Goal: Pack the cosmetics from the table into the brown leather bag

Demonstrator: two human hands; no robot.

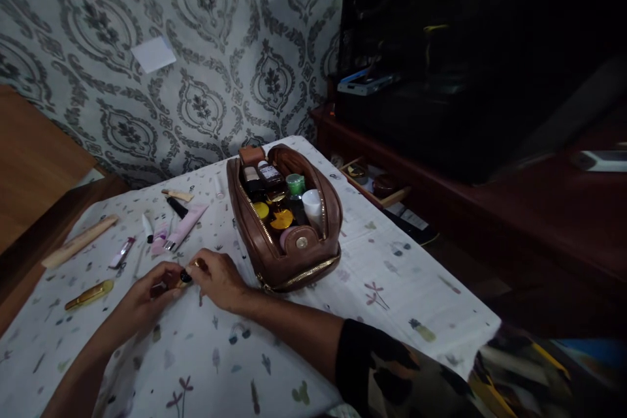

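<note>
My left hand (151, 290) and my right hand (220, 279) meet over the cloth, left of the bag. Between their fingertips is a small black-and-gold item (185, 276), mostly hidden, so its kind is unclear. Both hands are closed on it, the right one at its gold end. Beside my right hand stands a brown toiletry bag (289, 268), unzipped at the top. Inside it I see a green-capped container (295, 184), a white container (312, 204), a dark bottle (269, 173) and yellow lids (281, 219).
On the patterned cloth (264, 339) lie a gold tube (89, 295), a small pink tube (121, 253), a long pink tube (189, 225), a beige stick (81, 241) and a white tube (218, 187). A partly open drawer (375, 186) is at the right.
</note>
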